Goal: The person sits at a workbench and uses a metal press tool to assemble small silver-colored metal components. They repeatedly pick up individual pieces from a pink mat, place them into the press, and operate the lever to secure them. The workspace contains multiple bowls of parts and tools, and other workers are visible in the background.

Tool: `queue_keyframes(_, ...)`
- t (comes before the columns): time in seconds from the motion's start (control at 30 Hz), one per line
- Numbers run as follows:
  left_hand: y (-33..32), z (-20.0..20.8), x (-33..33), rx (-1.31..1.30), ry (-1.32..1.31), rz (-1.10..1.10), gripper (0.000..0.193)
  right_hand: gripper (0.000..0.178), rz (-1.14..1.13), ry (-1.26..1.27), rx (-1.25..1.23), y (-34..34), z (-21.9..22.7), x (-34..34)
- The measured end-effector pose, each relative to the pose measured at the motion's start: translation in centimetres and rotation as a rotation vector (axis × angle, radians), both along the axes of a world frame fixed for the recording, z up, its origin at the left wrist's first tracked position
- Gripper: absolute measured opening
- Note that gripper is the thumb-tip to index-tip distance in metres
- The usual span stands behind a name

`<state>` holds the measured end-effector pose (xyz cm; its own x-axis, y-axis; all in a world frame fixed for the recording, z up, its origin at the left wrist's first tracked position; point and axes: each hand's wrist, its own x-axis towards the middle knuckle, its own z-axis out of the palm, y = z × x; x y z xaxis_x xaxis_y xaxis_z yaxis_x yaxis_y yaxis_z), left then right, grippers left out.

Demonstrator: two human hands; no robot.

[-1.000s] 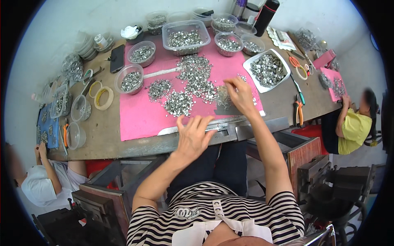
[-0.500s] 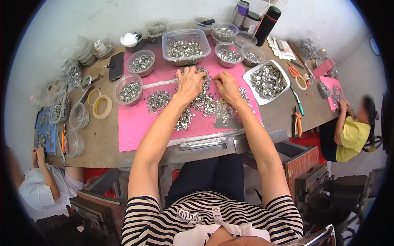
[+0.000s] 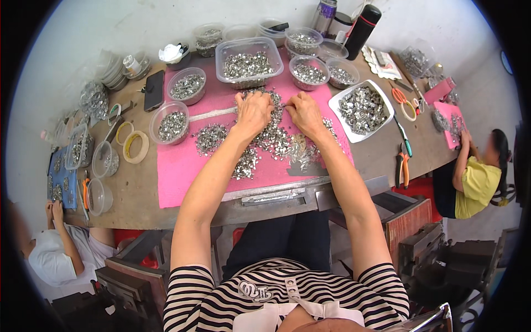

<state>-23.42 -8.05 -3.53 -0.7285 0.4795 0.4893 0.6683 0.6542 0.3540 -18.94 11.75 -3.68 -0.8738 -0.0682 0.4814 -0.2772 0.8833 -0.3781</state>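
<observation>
Small shiny metal pieces lie in a loose pile (image 3: 274, 138) on a pink mat (image 3: 182, 177) in front of me. My left hand (image 3: 253, 113) rests over the pile's far part, fingers bent down into the pieces; what its fingertips hold, if anything, is hidden. Just to its right, my right hand (image 3: 304, 113) has thumb and fingers pinched together at the pile's edge, on something too small to name. A smaller heap (image 3: 211, 139) of the same pieces sits left of my left forearm. Beyond my hands stands a clear rectangular tub (image 3: 249, 66) filled with such pieces.
Round tubs of pieces (image 3: 173, 126) stand left, and a white tray (image 3: 362, 109) right. Tape rolls (image 3: 136, 146), a phone (image 3: 154, 91), orange-handled pliers (image 3: 402, 166), scissors (image 3: 398, 96) and a black flask (image 3: 363, 33) surround the mat. Co-workers sit at left (image 3: 55, 257) and right (image 3: 475, 185).
My right hand has shifted slightly left, toward my left hand. My left hand stays over nearly the same part of the pile. The whole view has tilted slightly.
</observation>
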Motion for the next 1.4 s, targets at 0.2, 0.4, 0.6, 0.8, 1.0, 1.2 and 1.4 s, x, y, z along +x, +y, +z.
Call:
queue_keyframes(0.2, 0.0, -0.2, -0.2, 0.175, -0.047, -0.048, 0.007, 0.015, -0.007, -0.089, -0.150, 0.2, 0.6, -0.6)
queue_keyframes(0.4, -0.1, -0.5, -1.0, 0.288, -0.016, -0.125, 0.009, 0.013, 0.007, -0.064, -0.083, -0.4, 0.4, -0.9)
queue_keyframes(0.6, -0.6, 1.0, 0.3, 0.291, -0.123, -0.147, 0.010, 0.013, 0.005, -0.082, -0.339, 0.0, 2.2, 0.8)
queue_keyframes(0.8, -2.9, 4.5, 10.5, 0.201, -0.326, -0.370, 0.010, 0.016, 0.186, -0.442, -0.246, -0.1, 7.3, 11.8)
queue_keyframes(1.0, -4.3, 0.5, 16.0, 0.053, -0.230, -0.392, 0.009, 0.010, 0.136, -0.382, -0.266, -0.9, 3.8, 18.6)
queue_keyframes(1.2, -4.3, 0.5, 16.9, 0.096, -0.208, -0.283, 0.007, 0.009, 0.137, -0.156, -0.182, -0.7, 2.4, 20.2)
queue_keyframes(1.4, -4.1, 0.5, 17.6, 0.076, -0.178, -0.149, 0.008, 0.009, 0.131, -0.159, -0.220, -1.1, 2.7, 20.4)
